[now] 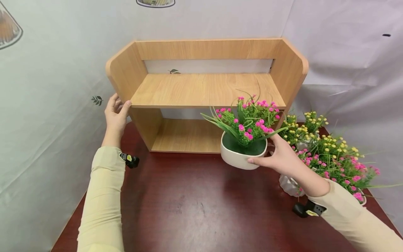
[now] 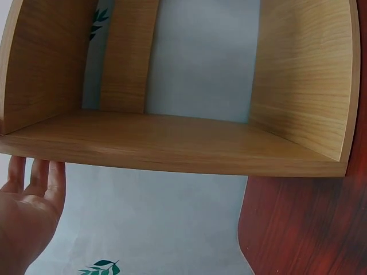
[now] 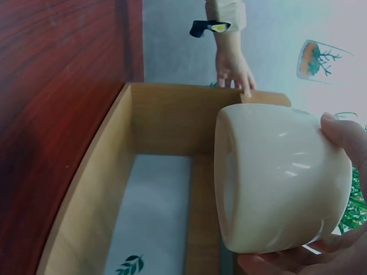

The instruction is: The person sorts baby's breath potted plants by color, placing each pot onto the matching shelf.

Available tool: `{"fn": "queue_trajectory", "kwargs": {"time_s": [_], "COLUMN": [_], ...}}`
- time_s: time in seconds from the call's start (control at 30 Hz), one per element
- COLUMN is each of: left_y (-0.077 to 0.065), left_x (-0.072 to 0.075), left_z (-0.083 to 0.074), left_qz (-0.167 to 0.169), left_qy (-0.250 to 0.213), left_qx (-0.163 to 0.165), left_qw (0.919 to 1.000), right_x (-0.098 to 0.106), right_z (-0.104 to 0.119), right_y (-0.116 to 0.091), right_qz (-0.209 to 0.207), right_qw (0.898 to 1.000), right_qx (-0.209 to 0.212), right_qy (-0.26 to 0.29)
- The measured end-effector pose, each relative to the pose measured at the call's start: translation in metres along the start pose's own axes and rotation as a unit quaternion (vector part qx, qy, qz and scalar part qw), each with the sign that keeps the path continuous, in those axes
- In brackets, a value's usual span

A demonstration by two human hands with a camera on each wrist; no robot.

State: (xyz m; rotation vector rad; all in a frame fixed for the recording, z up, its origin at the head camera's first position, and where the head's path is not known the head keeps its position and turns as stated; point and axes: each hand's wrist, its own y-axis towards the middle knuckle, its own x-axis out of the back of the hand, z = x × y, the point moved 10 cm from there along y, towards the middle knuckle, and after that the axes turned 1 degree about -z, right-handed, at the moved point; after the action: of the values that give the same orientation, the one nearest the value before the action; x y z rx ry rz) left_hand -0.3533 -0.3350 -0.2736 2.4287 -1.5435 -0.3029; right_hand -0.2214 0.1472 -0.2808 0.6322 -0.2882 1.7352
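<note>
My right hand (image 1: pixel 284 157) grips a white oval flowerpot (image 1: pixel 240 159) by its right side, thumb in front. Pink artificial flowers (image 1: pixel 248 120) and long green leaves rise from the pot. It is held up off the table, in front of the wooden shelf (image 1: pixel 201 89). In the right wrist view the pot's glossy side and base (image 3: pixel 281 177) fill the middle. At the shelf's left side panel, my left hand (image 1: pixel 115 113) rests with its fingers against the outer face and the thumb near the front edge. The left wrist view shows those fingers (image 2: pixel 37 177) touching the panel.
On the right of the dark red table (image 1: pixel 189 203) stand several more pots with yellow flowers (image 1: pixel 333 147) and pink flowers (image 1: pixel 349 175), close to my right forearm. A pale patterned cloth (image 1: pixel 47 105) hangs behind and at the sides. The shelf has two levels between upright side panels.
</note>
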Motion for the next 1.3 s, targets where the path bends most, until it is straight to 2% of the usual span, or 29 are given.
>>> {"fn": "queue_trajectory", "kwargs": {"time_s": [0.2, 0.4, 0.5, 0.67, 0.9, 1.03, 1.3], "left_y": [-0.001, 0.0, -0.001, -0.002, -0.002, -0.003, -0.006], "left_x": [0.001, 0.0, 0.003, 0.006, -0.004, -0.004, -0.006], "left_z": [-0.002, 0.001, 0.002, 0.0, 0.0, -0.002, -0.001], "left_qz": [-0.004, -0.003, -0.01, -0.009, 0.003, 0.002, 0.001], "left_qy": [0.0, -0.036, -0.055, -0.078, -0.07, -0.063, -0.082], "left_qx": [-0.011, -0.002, 0.001, -0.004, 0.004, 0.01, 0.011], "left_qw": [0.9999, 0.9994, 0.9984, 0.9969, 0.9975, 0.9979, 0.9965], "right_x": [0.0, 0.004, -0.002, -0.021, -0.028, -0.029, -0.029], "right_z": [0.021, 0.043, 0.057, 0.077, 0.094, 0.103, 0.119], "right_y": [0.02, 0.041, 0.052, 0.072, 0.094, 0.106, 0.131], "right_qz": [0.004, -0.022, -0.024, 0.004, 0.012, 0.008, 0.001], "right_qw": [0.999, 0.998, 0.997, 0.994, 0.993, 0.992, 0.989], "right_qx": [0.04, 0.057, 0.068, 0.097, 0.094, 0.104, 0.121], "right_qy": [0.016, 0.001, 0.013, 0.048, 0.067, 0.075, 0.083]}}
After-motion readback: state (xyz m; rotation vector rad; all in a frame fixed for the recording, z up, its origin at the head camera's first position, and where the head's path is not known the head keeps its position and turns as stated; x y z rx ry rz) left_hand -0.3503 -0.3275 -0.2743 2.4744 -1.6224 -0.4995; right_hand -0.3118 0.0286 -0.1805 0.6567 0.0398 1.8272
